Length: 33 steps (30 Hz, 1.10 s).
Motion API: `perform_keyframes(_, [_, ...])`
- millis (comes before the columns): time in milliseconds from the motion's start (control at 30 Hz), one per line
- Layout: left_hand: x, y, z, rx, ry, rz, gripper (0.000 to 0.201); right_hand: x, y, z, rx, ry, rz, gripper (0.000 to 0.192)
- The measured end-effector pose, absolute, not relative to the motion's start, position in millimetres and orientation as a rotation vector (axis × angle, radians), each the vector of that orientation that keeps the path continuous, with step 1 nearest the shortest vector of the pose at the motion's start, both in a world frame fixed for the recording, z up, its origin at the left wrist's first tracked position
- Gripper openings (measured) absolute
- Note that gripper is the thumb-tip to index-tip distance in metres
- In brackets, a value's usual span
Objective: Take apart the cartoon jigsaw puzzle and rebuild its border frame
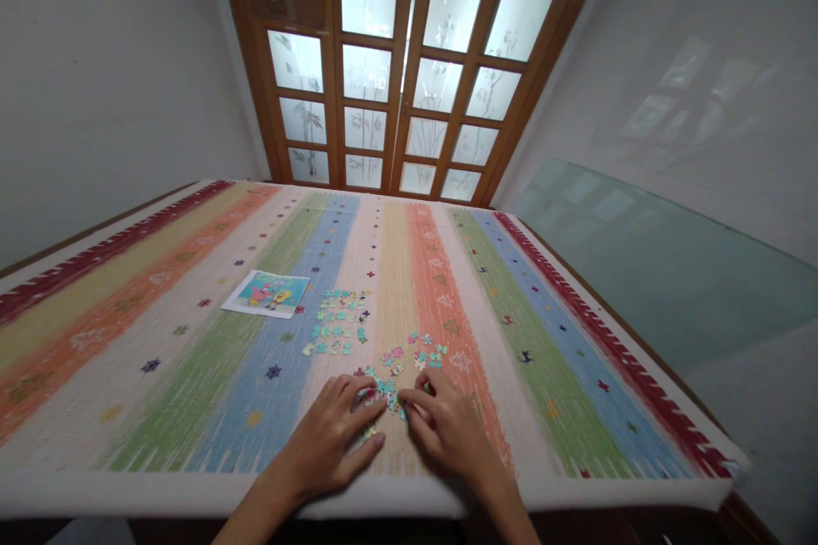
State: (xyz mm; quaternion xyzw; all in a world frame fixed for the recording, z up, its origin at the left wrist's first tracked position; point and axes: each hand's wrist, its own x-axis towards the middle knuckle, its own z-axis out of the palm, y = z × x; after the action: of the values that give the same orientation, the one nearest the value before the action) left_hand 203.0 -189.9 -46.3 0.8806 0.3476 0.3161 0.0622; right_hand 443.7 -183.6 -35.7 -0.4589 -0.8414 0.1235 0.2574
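Note:
A small pile of jigsaw puzzle pieces [387, 388], mostly teal with some pink and yellow, lies on the striped tablecloth between my hands. My left hand [336, 434] rests at the pile's left side, its fingers apart and the fingertips touching the pieces. On the right side, my right hand [452, 426] has its fingers curled and the fingertips drawn together at the pile's edge. Whatever may be between those fingertips is hidden. Loose pieces [428, 351] are scattered just beyond my right hand. Farther off to the left, more pieces [336, 330] are laid out in several rows.
A printed cartoon picture [267, 294] lies flat on the tablecloth [223, 409], left of the rows. Wooden doors [400, 60] with frosted panes stand behind the table. A pale green glass panel [613, 247] is along the right wall.

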Motion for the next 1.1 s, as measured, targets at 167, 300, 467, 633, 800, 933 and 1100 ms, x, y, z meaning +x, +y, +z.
perform_keyframes(167, [203,-189,-43,2.68,1.014,0.921,0.033,432,-188,-43,-1.197,-2.283,0.276,0.015])
perform_keyframes(300, [202,-189,-43,2.657,0.972,0.887,0.034,441,-190,-47,-1.236,-2.25,0.223,0.015])
perform_keyframes(467, [201,-190,-40,2.673,0.924,0.818,0.037,451,-189,-47,-1.324,-2.197,0.138,0.018])
perform_keyframes(633, [202,-189,-43,2.697,0.982,0.97,0.04,440,-193,-45,-1.287,-2.195,0.164,0.024])
perform_keyframes(800, [204,-184,-53,2.553,1.303,1.174,0.033,426,-198,-47,-1.233,-2.222,0.146,0.031])
perform_keyframes(933, [203,-182,-57,2.502,1.423,1.127,0.036,431,-199,-51,-1.287,-2.195,0.105,0.026])
perform_keyframes(1100, [202,-180,-60,2.443,1.47,1.084,0.034,442,-200,-53,-1.371,-2.186,0.024,0.026])
